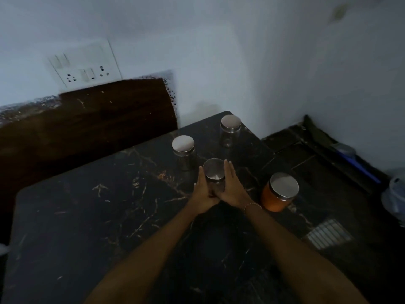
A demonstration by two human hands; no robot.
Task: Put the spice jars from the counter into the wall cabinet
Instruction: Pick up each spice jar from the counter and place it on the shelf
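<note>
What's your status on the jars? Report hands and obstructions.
Left hand and right hand cupped around the middle jar on the counter. Three other jars standing apart. Cabinet out of view.

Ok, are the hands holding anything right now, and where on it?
Yes: the left hand and right hand cup the glass sides of the middle spice jar, below its steel lid.
</note>
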